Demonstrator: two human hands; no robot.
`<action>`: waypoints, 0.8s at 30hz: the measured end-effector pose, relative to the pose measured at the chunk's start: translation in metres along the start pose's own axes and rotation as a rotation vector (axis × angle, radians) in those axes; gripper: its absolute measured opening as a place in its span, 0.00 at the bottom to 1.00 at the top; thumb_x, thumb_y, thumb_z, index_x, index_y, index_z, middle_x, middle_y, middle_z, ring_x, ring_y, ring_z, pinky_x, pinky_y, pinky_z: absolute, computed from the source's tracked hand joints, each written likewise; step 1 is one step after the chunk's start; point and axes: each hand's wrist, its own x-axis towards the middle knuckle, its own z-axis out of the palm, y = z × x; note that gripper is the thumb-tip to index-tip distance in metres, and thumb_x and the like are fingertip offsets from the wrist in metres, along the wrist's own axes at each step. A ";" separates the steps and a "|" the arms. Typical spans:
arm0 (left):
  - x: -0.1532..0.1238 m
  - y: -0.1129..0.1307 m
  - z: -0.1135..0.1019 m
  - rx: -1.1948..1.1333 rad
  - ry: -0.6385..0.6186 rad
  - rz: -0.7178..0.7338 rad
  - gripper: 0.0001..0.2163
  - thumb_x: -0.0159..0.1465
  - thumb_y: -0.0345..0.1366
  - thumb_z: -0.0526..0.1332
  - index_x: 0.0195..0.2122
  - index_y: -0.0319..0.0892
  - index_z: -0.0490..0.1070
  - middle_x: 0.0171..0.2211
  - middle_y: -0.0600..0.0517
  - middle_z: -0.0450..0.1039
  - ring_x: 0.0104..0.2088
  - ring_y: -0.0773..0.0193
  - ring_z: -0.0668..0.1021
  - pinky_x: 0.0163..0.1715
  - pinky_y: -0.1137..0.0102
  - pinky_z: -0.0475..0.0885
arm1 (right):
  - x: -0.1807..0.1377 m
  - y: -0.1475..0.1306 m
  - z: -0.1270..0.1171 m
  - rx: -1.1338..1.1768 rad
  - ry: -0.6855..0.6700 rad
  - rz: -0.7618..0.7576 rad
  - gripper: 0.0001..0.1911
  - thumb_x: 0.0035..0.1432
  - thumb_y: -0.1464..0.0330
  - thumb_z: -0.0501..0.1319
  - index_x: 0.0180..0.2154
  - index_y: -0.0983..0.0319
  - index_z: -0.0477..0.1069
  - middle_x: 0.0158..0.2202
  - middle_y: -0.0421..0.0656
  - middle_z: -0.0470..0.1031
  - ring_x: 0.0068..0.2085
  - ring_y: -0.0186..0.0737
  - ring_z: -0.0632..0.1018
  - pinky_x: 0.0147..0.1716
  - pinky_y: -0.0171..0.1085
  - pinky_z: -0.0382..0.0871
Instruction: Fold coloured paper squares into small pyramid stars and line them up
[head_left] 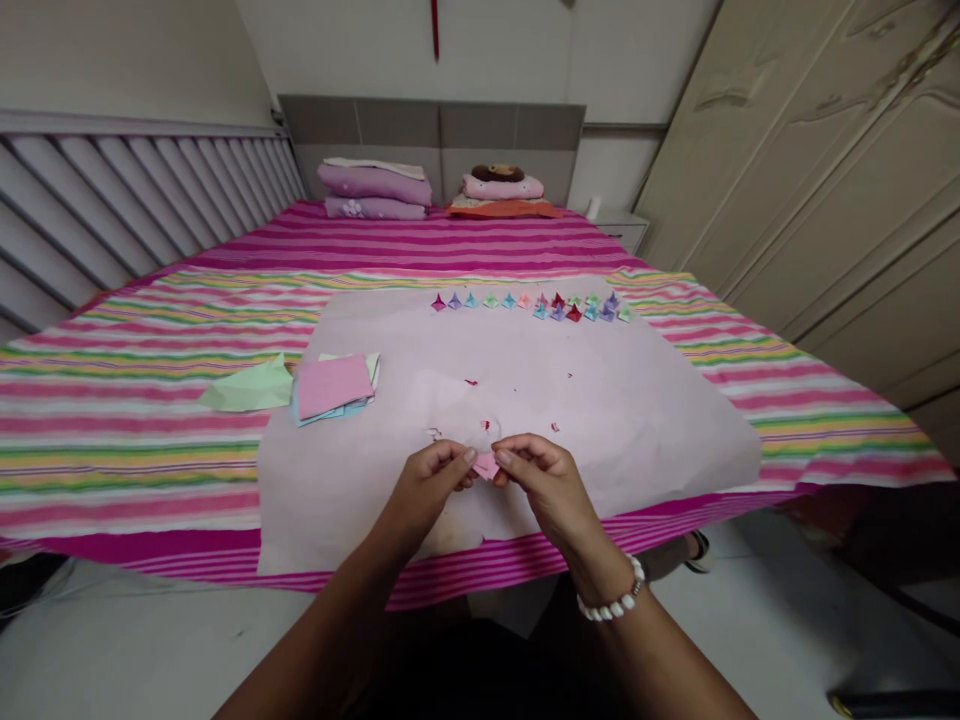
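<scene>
Between my two hands is a small piece of folded pink paper (487, 466), held just above the near part of a large pale sheet (645, 430). My left hand (431, 485) pinches its left side between thumb and fingers. On its right side my right hand (544, 485) grips it in the same way, with a white bracelet on that wrist. The fingers hide part of the folds. Just beyond the hands lies a roundish clear item (484, 432) that I cannot make out, with a red scrap (486, 425) by it.
Several small folded paper pieces (491, 301) in many colours stand in rows at the sheet's far edge. Stacked coloured paper (335, 387) lies at the left, beside a loose green sheet (251, 388). Red scraps (471, 382) dot the middle. Striped bedding (135, 400) surrounds the sheet.
</scene>
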 end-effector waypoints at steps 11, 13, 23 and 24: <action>-0.002 -0.010 -0.002 0.335 0.091 0.524 0.04 0.60 0.33 0.63 0.36 0.45 0.77 0.41 0.49 0.70 0.43 0.61 0.75 0.41 0.66 0.72 | 0.003 0.004 0.002 0.143 0.102 0.164 0.12 0.41 0.63 0.73 0.26 0.63 0.77 0.20 0.39 0.75 0.22 0.31 0.72 0.25 0.33 0.65; 0.000 -0.010 -0.002 0.359 0.086 0.528 0.04 0.61 0.34 0.63 0.36 0.46 0.77 0.38 0.50 0.70 0.40 0.63 0.75 0.39 0.68 0.73 | 0.004 0.006 0.002 0.152 0.099 0.181 0.12 0.41 0.63 0.74 0.26 0.63 0.77 0.22 0.39 0.75 0.22 0.31 0.71 0.24 0.32 0.65; 0.044 -0.027 -0.011 0.375 0.055 0.436 0.05 0.61 0.35 0.63 0.33 0.43 0.78 0.33 0.51 0.72 0.32 0.66 0.75 0.28 0.73 0.69 | 0.040 0.028 -0.008 -0.228 0.093 -0.154 0.12 0.46 0.63 0.70 0.35 0.58 0.79 0.29 0.40 0.76 0.28 0.35 0.73 0.30 0.35 0.66; 0.050 -0.030 -0.013 0.369 0.053 0.432 0.05 0.61 0.35 0.62 0.33 0.43 0.78 0.33 0.51 0.72 0.33 0.66 0.75 0.29 0.73 0.69 | 0.047 0.031 -0.008 -0.254 0.071 -0.192 0.11 0.46 0.64 0.70 0.34 0.58 0.79 0.31 0.41 0.76 0.29 0.36 0.73 0.30 0.35 0.67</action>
